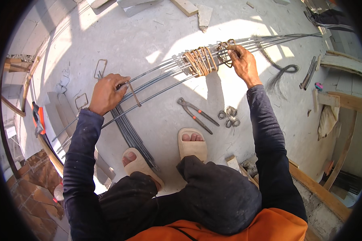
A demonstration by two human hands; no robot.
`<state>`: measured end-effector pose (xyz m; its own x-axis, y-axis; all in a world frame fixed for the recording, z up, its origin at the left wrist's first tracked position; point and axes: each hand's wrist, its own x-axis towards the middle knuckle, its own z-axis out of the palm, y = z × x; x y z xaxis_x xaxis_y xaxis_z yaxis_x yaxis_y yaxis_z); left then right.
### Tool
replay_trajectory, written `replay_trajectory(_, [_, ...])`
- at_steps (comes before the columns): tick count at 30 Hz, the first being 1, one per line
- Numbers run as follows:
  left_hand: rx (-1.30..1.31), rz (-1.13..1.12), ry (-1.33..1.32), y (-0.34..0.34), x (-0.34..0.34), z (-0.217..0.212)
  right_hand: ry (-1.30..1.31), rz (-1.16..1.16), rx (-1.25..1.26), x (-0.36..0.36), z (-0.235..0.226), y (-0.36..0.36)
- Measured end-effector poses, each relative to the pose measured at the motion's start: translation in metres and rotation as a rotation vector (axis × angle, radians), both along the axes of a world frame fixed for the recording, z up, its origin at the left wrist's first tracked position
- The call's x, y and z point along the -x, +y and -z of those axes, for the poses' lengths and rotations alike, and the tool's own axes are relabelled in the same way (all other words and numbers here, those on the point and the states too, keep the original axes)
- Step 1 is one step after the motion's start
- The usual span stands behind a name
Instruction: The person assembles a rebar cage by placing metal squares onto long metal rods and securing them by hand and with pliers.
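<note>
Long thin steel rebars (149, 82) run slantwise across the floor in front of me, rising toward the far right. My left hand (107, 93) is closed at their left part, thumb and index finger pinching the upper end of a rusty rectangular stirrup (134, 95) that rings the bars. Farther right, a cluster of rusty stirrups (201, 62) sits tightly packed around the same bars. My right hand (244, 65) grips a few more stirrups (222, 52) just beyond that cluster. Below the bars, end-cutting pincers (184, 103) with dark, red-marked handles lie beside small wire coils (232, 112).
Beneath the left end of the rebars, a bundle of bars (134, 136) reaches toward my sandals. Two loose stirrups (81, 100) and orange-handled pliers (38, 118) lie left. Loose tie wire (287, 69) rests on the right, near timber boards (348, 100). Another person's shoe (334, 20) shows top right.
</note>
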<state>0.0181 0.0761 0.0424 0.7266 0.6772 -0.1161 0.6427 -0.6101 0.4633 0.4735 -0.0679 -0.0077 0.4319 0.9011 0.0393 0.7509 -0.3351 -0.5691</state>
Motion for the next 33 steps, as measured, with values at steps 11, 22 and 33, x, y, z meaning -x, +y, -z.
replay_trajectory(11, [-0.048,0.019,-0.008,0.0,0.001,0.004,0.006,-0.101,0.245,-0.008,-0.02,0.03])
replay_trajectory(22, [-0.235,-0.06,0.014,-0.023,-0.004,0.008,-0.045,-0.069,0.025,0.009,0.013,-0.021])
replay_trajectory(33, [-0.35,-0.153,-0.047,-0.039,-0.006,0.021,0.014,-0.092,-0.045,-0.003,0.004,0.022])
